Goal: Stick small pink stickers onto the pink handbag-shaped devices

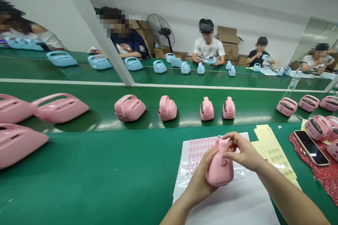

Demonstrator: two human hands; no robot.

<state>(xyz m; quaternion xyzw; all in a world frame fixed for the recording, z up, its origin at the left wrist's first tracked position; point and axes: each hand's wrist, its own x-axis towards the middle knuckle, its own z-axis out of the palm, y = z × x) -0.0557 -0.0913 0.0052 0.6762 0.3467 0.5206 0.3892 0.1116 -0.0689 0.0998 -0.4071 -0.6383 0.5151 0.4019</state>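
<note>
A pink, glossy, radio-shaped case with a carrying handle [219, 174] is tilted in front of me, end towards me. My left hand [202, 177] is wrapped round its left side and holds it above the papers. On the other side, my right hand [241, 151] has its thumb pressed at the handle's lower joint, with the other fingers curled near the handle's top; anything small between them is hidden. Under the case lies a sheet of small pink stickers [196, 149], some rows partly removed, on white paper [232, 204].
Yellow sticker sheets [274, 151] lie to the right, beside a phone [311, 147] on red bubble wrap [327, 182]. Several pink cases [129, 108] line the green bench [92, 175]. Across a low divider, co-workers sit by blue cases [160, 66]. A clear bottle [294, 81] leans there.
</note>
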